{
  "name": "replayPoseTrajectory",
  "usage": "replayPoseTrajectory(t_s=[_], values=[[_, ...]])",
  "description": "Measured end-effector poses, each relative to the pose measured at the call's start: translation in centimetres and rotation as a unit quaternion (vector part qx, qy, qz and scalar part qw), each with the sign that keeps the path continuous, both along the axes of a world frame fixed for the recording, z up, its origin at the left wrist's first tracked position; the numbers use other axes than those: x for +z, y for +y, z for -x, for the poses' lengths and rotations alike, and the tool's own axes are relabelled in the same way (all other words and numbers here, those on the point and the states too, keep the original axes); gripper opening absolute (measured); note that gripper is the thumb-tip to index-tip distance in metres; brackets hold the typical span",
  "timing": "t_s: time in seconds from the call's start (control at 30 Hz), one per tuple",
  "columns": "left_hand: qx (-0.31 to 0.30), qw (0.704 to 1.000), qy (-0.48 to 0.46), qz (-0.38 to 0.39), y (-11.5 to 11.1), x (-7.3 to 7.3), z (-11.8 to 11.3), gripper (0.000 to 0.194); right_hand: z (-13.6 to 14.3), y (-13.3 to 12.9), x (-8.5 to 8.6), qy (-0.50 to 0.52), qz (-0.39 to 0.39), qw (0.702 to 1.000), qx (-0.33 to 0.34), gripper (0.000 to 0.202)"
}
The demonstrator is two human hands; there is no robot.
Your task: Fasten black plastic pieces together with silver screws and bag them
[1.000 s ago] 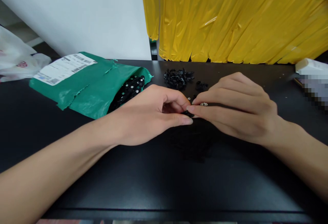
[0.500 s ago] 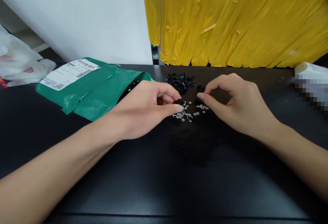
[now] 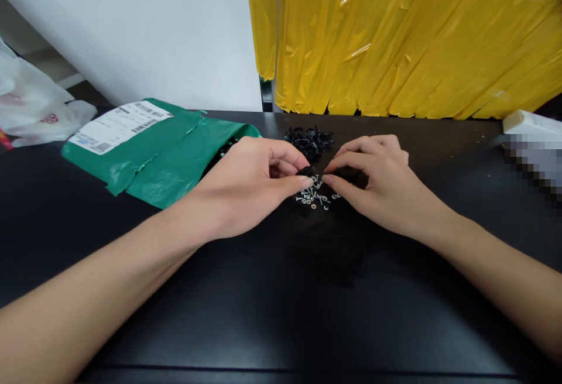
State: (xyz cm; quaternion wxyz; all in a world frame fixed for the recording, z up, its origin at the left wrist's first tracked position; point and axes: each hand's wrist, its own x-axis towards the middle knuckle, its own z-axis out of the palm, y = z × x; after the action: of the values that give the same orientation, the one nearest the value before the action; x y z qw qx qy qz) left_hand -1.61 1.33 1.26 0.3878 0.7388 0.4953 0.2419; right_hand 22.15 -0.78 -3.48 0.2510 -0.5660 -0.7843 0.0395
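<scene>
My left hand (image 3: 259,191) pinches a small black plastic piece (image 3: 306,171) between thumb and fingers, just above the scattered hardware. My right hand (image 3: 381,182) is close by on the right, its thumb and index fingertips drawn into a pinch. Whatever lies between those fingertips is too small to make out. Below and between both hands lie several small silver screws (image 3: 319,199) and washers (image 3: 308,201) on the black table. A heap of small black pieces (image 3: 311,140) sits just behind them.
On the left lies a green mailing bag (image 3: 175,156) with a white label, its mouth open towards my left hand and black parts inside. A white plastic bag (image 3: 44,109) stands at far left. Yellow plastic sheeting (image 3: 395,38) hangs behind the table (image 3: 281,314); a white box (image 3: 533,123) sits far right.
My right hand has moved left and slightly down, bringing its fingertips close to the left hand and over some washers. The left hand stays nearly in place, still pinching the black piece.
</scene>
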Motion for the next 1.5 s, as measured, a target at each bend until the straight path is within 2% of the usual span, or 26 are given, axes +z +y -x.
replayPoseTrajectory(t_s=[0.3,0.63,0.83,0.93,1.03,1.17,1.3,1.4,1.5], values=[[-0.003,1.000,0.005,0.005,-0.2,-0.1,-0.3,0.019,0.7,0.0,-1.1,-0.006,-0.019,0.999,0.028,0.007],[0.000,1.000,0.013,0.004,-0.2,-0.2,-0.5,0.019,0.6,-0.1,-0.6,0.017,0.003,0.999,0.032,0.008],[0.011,0.999,-0.039,0.033,-0.2,-0.2,-0.5,0.017,0.2,-0.4,0.5,0.141,-0.096,0.983,0.064,0.010],[0.019,0.996,-0.063,0.055,-0.3,-0.3,-0.6,0.016,0.3,-1.0,0.9,0.220,-0.116,0.964,0.097,0.011],[0.015,0.993,-0.095,0.067,-0.6,-0.5,-0.7,0.015,0.7,-1.6,1.2,0.240,-0.126,0.951,0.148,0.018],[0.003,0.987,-0.132,0.087,-1.0,-0.7,-1.0,0.015,0.8,-1.9,1.3,0.224,-0.105,0.955,0.163,0.015],[0.005,0.988,-0.133,0.077,-0.9,-0.7,-1.1,0.015,0.5,-1.5,1.1,0.255,-0.039,0.952,0.164,0.006],[0.014,0.989,-0.131,0.061,-0.8,-0.8,-1.0,0.015,0.5,-1.3,0.9,0.295,0.016,0.941,0.168,0.009],[0.014,0.991,-0.126,0.049,-0.8,-0.9,-1.0,0.014,0.7,-1.3,0.8,0.333,0.032,0.927,0.168,0.013]])
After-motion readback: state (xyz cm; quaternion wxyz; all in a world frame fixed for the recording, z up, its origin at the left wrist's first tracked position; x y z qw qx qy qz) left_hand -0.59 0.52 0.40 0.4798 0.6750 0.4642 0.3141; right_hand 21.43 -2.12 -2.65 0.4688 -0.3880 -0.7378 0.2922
